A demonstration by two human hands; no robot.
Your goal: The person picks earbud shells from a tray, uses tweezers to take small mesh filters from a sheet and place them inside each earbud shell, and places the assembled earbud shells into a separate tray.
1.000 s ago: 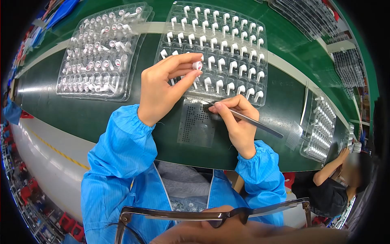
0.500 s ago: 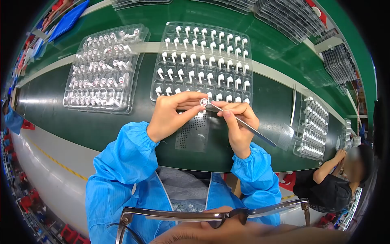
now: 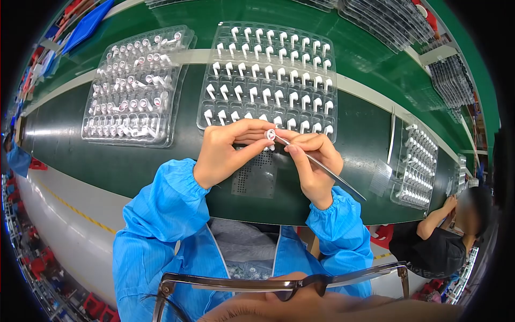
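Note:
Between the thumb and fingers of my left hand is a small white earbud piece, its round opening facing up. My right hand pinches metal tweezers, whose tip touches or nearly touches the piece. Below my hands, a clear sheet with rows of small black dots lies on the dark green mat. Just beyond my hands stands a clear tray with rows of white earbud stems. Another clear tray, holding white pieces with round openings, is on the left.
A third filled tray is at the right, beside a small clear sheet and a thin white strip. Stacked empty trays stand at the back right. Another person sits at the far right.
My left hand has moved down with the white piece, and the tweezers in my right hand have come up to it. Over the last half second both hands have barely moved.

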